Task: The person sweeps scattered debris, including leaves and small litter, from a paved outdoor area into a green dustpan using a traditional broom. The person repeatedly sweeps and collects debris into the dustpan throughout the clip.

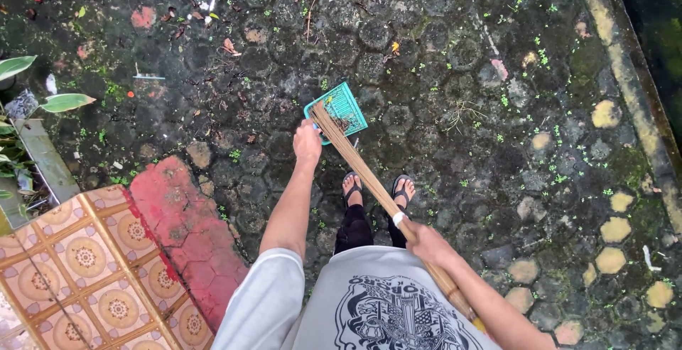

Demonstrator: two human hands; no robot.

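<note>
The left hand has its fingers curled around the near edge of a teal plastic dustpan, tilted on the mossy hexagonal pavers just beyond the fingertips. The right hand closes in a fist around the bundled shaft of a stick broom, whose tips reach into the pan. The dustpan looks light and stiff, best held at its rim; the broom looks light and springy, best gripped near the white binding.
</note>
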